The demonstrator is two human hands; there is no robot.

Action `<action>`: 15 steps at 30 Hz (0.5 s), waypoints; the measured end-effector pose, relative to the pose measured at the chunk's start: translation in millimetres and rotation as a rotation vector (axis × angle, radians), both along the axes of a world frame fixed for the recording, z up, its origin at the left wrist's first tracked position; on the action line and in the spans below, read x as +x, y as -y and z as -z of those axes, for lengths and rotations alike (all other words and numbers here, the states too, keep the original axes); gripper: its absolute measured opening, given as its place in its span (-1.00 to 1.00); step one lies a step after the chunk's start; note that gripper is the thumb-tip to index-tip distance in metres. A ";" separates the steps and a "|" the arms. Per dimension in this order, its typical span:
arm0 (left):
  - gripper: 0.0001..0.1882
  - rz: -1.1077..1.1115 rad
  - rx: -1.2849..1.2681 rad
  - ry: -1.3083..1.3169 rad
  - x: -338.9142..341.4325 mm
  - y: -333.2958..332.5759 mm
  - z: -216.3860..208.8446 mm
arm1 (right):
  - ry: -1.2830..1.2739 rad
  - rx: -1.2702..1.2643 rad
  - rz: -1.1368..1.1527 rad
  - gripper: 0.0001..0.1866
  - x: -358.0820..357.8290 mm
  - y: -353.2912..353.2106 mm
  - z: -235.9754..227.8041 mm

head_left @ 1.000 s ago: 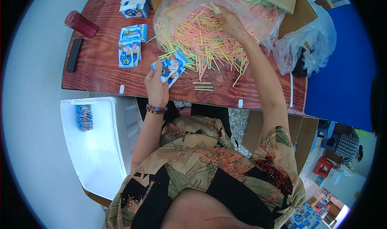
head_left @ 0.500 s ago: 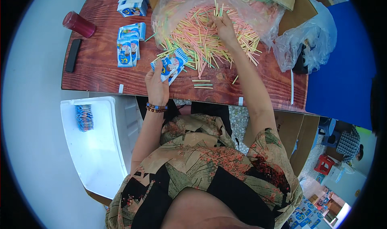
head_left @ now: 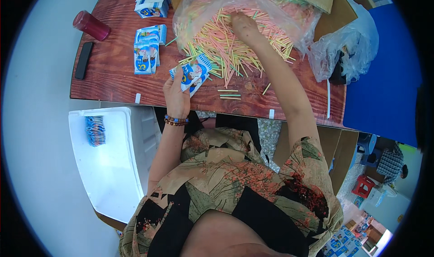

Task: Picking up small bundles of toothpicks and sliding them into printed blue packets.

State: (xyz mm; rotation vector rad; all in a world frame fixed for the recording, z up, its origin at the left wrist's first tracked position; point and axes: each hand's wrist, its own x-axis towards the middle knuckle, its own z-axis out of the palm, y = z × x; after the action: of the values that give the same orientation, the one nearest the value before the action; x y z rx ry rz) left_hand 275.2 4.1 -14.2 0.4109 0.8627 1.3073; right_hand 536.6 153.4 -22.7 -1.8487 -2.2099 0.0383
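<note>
My left hand [head_left: 175, 95] is closed on a blue-and-white packet [head_left: 197, 76], held tilted just above the table by its left side. My right hand [head_left: 246, 29] reaches into a large heap of thin pastel sticks [head_left: 221, 53] in pink, yellow and green. Its fingertips are hidden behind the hand and among the sticks, so I cannot make out what they hold. The heap spills from a clear plastic bag [head_left: 195, 16] onto the table. Between me and the heap, several loose sticks [head_left: 229, 95] lie in a short row.
Flat packets [head_left: 145, 58] lie left of the heap, with a stack [head_left: 152, 6] behind. A red cup [head_left: 91, 26] and a black bar-shaped object [head_left: 84, 60] are at the table's left. A white foam box [head_left: 106, 175] stands below; a crumpled plastic bag [head_left: 350, 49] lies right.
My right hand has turned down into the heap, and the sticks that stood up from its fingers no longer show. The left hand keeps its packet in nearly the same place.
</note>
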 end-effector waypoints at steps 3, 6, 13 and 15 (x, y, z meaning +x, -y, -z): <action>-0.79 -0.001 0.006 0.012 -2.3 -1.6 1.0 | -0.099 0.070 0.008 -0.76 15.2 -1.3 8.0; -0.80 0.010 0.012 0.019 1.3 -0.4 -2.4 | -0.206 0.265 -0.039 -0.77 32.8 -1.8 7.6; -0.81 0.014 0.006 0.030 3.4 0.1 5.1 | -1.629 -0.153 0.107 -0.82 12.8 34.1 -12.4; -0.80 0.019 0.009 0.023 5.6 0.9 3.6 | -1.681 -0.038 0.095 -0.84 -1.4 43.0 -7.3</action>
State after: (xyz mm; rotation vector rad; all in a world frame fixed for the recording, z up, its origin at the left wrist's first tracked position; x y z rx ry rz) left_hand 280.8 3.1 -17.8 0.4092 0.8322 1.2968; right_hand 535.2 110.4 -15.4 -1.0212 -0.8723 1.1161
